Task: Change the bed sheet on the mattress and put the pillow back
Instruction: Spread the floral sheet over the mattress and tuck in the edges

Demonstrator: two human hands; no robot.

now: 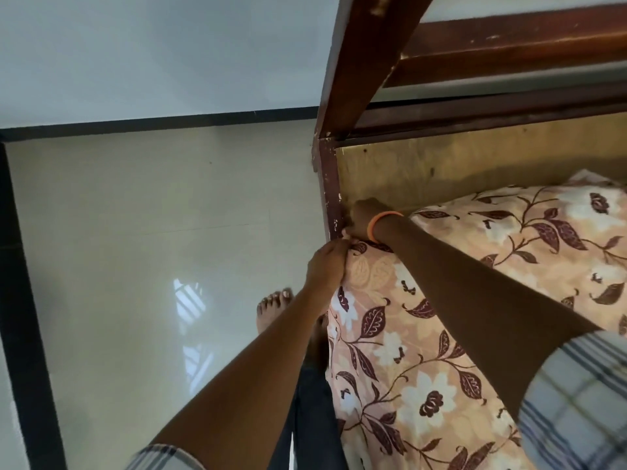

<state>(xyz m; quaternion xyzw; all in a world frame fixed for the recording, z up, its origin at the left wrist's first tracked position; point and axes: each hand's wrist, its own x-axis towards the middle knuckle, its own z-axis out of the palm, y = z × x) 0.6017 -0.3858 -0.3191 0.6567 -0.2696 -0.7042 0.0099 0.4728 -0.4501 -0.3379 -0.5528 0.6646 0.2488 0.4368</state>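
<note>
A mattress under a floral sheet [424,351] is seen lying on the dark wooden bed frame [330,195], bare plywood base [424,164] exposed beyond its end. The frame is stood on pale glossy floor tiles [152,249].

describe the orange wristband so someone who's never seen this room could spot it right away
Start at the dark brown wooden bed frame post standing at the corner of the mattress covered by the peach floral bed sheet. Beside that post, the right hand reaches into the corner, and the thin orange wristband circles its wrist. It is the only plain bright orange thing there; the left hand below wears none.
</note>
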